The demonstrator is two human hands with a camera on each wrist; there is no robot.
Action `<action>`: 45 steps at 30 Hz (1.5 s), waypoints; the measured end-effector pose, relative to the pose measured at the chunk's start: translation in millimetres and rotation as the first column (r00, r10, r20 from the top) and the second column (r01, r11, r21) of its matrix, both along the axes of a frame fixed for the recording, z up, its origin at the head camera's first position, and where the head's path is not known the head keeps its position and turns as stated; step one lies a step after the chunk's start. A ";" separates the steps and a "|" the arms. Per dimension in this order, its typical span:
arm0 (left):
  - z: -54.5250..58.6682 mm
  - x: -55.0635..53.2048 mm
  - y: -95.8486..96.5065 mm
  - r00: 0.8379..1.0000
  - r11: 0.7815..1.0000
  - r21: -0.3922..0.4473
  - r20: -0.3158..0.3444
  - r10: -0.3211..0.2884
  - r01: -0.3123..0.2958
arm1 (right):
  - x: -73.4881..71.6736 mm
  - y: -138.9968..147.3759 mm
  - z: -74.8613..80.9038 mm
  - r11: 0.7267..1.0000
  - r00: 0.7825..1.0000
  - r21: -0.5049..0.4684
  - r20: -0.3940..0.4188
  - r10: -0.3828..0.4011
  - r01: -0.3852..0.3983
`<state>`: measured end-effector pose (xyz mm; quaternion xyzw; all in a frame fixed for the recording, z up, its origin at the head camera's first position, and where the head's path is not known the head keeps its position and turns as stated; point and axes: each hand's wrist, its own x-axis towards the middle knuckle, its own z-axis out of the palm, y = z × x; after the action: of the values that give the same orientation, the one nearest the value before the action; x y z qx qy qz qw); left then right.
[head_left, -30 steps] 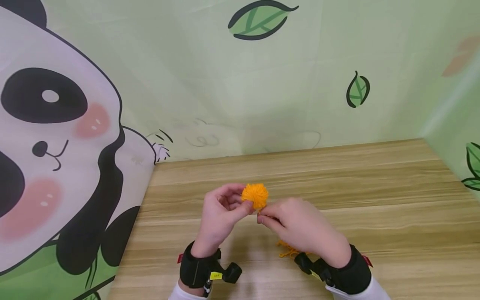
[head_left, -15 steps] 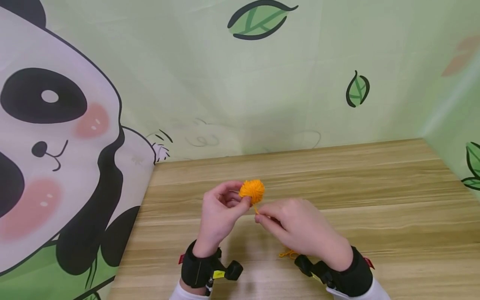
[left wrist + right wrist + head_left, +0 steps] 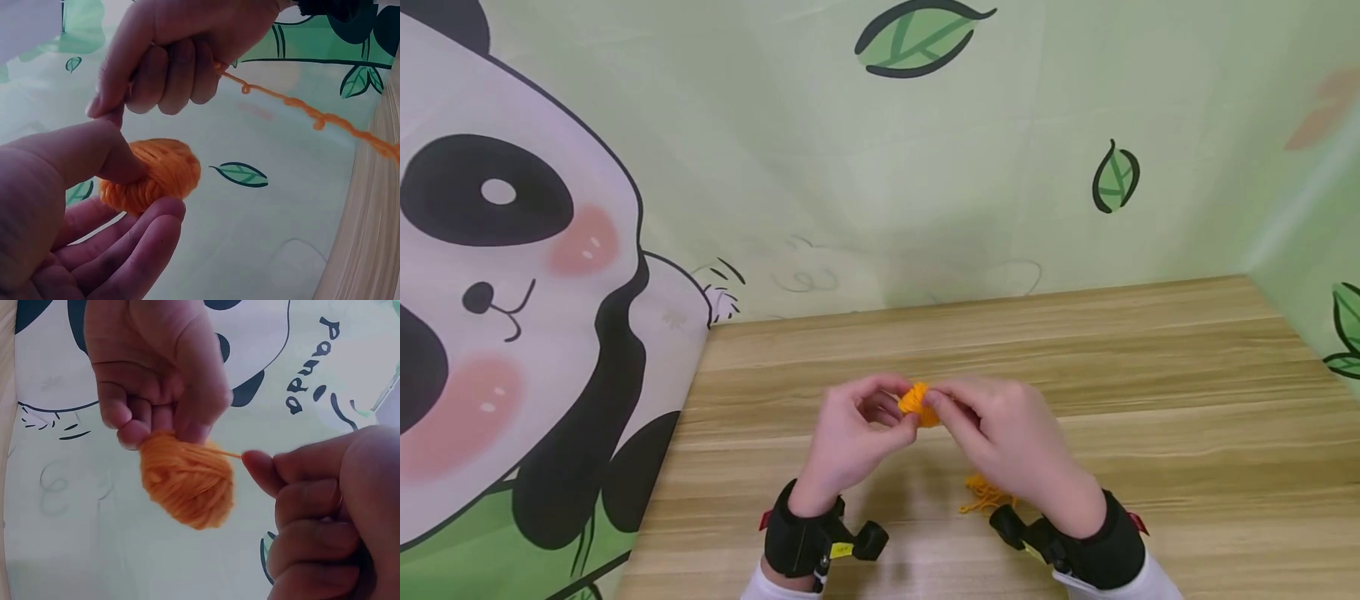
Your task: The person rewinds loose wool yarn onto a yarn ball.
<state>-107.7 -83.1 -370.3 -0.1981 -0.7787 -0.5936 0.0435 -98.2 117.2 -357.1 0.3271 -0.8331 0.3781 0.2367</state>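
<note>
Thumb and fingers of the left hand (image 3: 859, 432) grip an orange ball (image 3: 914, 402) near the frame's centre, lower half, while the right hand (image 3: 1011, 435) pinches a strand (image 3: 228, 454), its other fingers curled in. The ball is oval: in the right wrist view its long axis slants from upper left to lower right, and in the left wrist view it lies nearly level, right end slightly raised. The strand leaves the ball's upper right in the right wrist view. From above, fingers cover part of the ball, and the strand between the hands is hard to make out. Past the right hand, a kinked tail (image 3: 300, 106) runs off the left wrist view's right edge. Loose yarn (image 3: 987, 493) lies on the table (image 3: 1150, 375), partly hidden by the right wrist's camera (image 3: 1007, 528). Sleeves are cut off at the bottom. Wood stretches beyond the hands to the table's back edge, along the wall (image 3: 790, 158), and widely toward frame right.
</note>
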 end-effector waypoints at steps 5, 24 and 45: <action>9.9 6.0 0.6 0.997 0.997 0.018 -0.010 -0.072 0.072 | -2.6 1.8 -1.0 0.997 0.997 -0.010 0.013 -0.073 0.073; -16.8 -7.4 -12.3 0.977 0.956 0.215 0.032 -0.209 0.197 | -14.4 8.9 -9.6 0.972 0.917 0.229 0.397 -0.041 -0.055; -20.9 -14.6 -13.3 0.990 0.920 0.370 0.096 0.100 -0.129 | 5.1 -4.2 -1.1 0.940 0.948 0.300 0.310 0.065 -0.162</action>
<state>-122.3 -96.4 -391.2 -0.1176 -0.6622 -0.7351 0.0859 -93.1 113.0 -358.2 0.3490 -0.8890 0.2950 0.0304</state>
